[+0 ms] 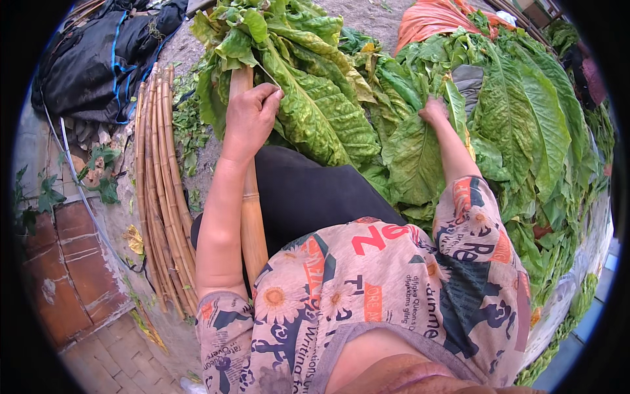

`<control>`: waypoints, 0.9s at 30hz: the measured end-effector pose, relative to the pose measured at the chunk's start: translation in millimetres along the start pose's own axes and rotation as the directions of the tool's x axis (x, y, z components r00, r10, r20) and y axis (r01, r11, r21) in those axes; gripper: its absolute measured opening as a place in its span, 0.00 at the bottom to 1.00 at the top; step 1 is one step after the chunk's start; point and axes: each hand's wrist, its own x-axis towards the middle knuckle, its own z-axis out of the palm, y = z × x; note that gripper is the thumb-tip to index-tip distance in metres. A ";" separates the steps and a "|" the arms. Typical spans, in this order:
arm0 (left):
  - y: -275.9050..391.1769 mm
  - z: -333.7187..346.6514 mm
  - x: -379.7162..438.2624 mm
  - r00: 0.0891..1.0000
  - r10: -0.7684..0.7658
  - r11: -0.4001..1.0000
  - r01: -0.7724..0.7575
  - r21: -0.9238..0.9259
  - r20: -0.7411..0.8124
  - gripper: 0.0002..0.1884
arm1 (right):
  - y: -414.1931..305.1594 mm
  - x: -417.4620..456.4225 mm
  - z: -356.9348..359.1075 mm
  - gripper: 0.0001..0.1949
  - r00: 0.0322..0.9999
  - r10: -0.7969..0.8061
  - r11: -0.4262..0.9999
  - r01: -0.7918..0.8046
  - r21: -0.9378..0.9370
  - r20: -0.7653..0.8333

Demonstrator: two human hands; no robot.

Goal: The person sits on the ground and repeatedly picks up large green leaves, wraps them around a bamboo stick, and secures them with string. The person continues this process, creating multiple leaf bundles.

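Observation:
My left hand pinches a thin pale string between thumb and forefinger. It lies over a thick bamboo pole, which slants up past my thigh. Large green tobacco leaves are bunched at the pole's far end, and the string runs up into them. To the right, my right hand is closed at the upper end of a broad tobacco leaf; its fingertips are partly hidden by foliage. Beside that hand rises a big pile of tobacco leaves.
Several slim bamboo poles lie side by side at the left. Behind them is a black sheet with blue edging. An orange cloth covers the back of the pile. Reddish tiles and paving lie at lower left.

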 end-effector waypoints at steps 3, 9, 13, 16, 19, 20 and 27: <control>6.6 6.8 4.5 0.999 0.025 0.999 -0.024 -0.039 0.020 0.09 | 30.0 22.7 34.6 0.26 0.976 0.171 0.978 -0.151 0.147 -0.133; -2.3 6.8 3.3 1.000 0.020 0.997 -0.019 -0.072 0.020 0.09 | 18.2 7.5 8.8 0.18 0.998 0.045 0.991 -0.049 -0.128 -0.033; 1.4 4.8 0.1 1.000 0.011 0.999 -0.011 -0.052 -0.002 0.09 | 18.2 -11.5 -29.7 0.21 0.994 -0.012 0.999 0.017 0.046 -0.106; 6.6 6.9 1.0 1.000 -0.009 0.997 0.011 -0.081 0.022 0.09 | 46.6 -44.3 -51.4 0.21 0.778 -0.218 0.943 0.324 0.079 -0.590; 2.0 6.2 1.7 0.996 -0.033 0.998 0.037 -0.046 0.080 0.10 | 18.0 -132.4 -126.3 0.19 0.693 -0.344 0.807 0.563 0.177 -0.633; -1.5 7.6 2.1 0.996 0.011 0.989 0.001 -0.145 0.086 0.13 | 10.6 -144.5 -139.3 0.19 0.760 -0.367 0.763 0.576 0.294 -0.537; 4.4 11.5 2.1 0.931 0.235 0.765 0.000 -0.644 0.279 0.48 | -109.4 -228.8 -129.8 0.24 0.292 -0.710 0.247 0.955 0.162 -0.640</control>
